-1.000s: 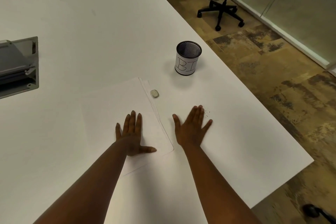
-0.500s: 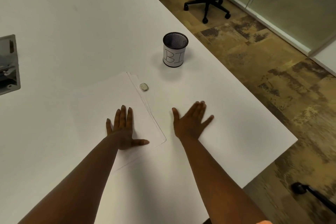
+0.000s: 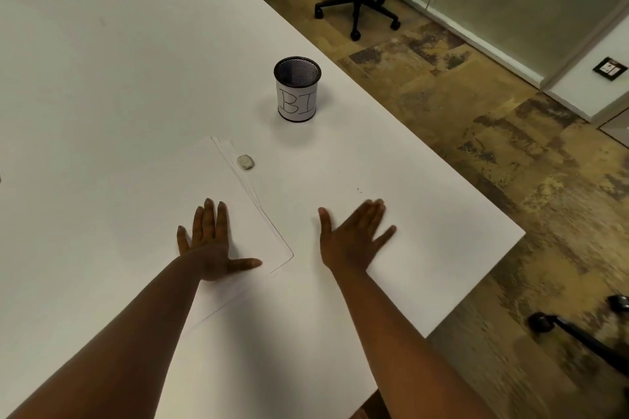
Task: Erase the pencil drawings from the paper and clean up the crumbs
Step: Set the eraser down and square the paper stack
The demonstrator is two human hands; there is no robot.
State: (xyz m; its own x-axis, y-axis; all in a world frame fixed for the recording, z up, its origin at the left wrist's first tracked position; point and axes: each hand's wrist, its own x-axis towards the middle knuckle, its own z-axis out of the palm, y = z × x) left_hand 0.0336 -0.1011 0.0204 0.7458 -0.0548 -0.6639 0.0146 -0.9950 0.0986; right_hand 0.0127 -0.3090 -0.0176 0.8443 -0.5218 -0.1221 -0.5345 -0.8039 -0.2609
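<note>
- Left hand (image 3: 212, 241) lies flat, fingers straight, pressing the paper (image 3: 190, 201) onto the white desk (image 3: 102, 61)
- Eraser (image 3: 245, 161) rests at the paper's far right edge
- Mesh cup (image 3: 297, 88) reads "BI"
- Right hand (image 3: 354, 238) is splayed flat on the desk, holding nothing; a few crumbs (image 3: 359, 189) lie beyond its fingertips

Between the right hand (image 3: 352, 240) and the mesh cup (image 3: 297, 88) the table (image 3: 119, 61) is bare; only the eraser (image 3: 245, 161) beside the paper (image 3: 190, 187) stands on the way
</note>
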